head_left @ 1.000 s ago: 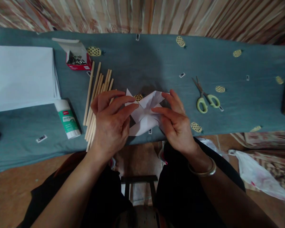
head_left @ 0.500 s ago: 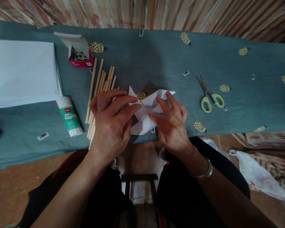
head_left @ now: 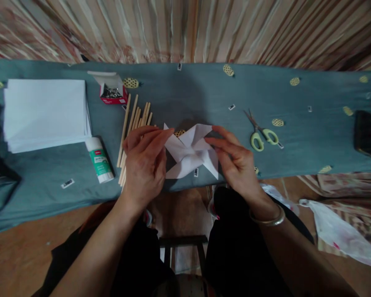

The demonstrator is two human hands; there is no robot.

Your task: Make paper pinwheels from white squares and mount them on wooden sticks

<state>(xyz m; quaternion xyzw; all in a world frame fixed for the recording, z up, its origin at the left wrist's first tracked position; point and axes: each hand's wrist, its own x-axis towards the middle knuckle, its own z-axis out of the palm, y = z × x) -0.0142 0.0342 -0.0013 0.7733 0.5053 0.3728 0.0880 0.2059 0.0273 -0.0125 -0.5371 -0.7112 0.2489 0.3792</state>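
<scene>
A white paper pinwheel with curled blades is spread between my two hands, just above the cloth near the table's front edge. My left hand has its thumb and fingers pressed together at the pinwheel's left side. On the other side, my right hand pinches the upper right blade by its outer edge. Several thin wooden sticks lie beside my left hand, which partly hides them.
Left of the sticks are a glue stick, a stack of white paper and an open red box of small metal pieces. Green-handled scissors and a dark phone lie right on the blue-green tablecloth.
My right hand's fingers have moved from near the pinwheel's centre out to its right edge, uncovering the blades. The camera view has shifted, so the table sits lower.
</scene>
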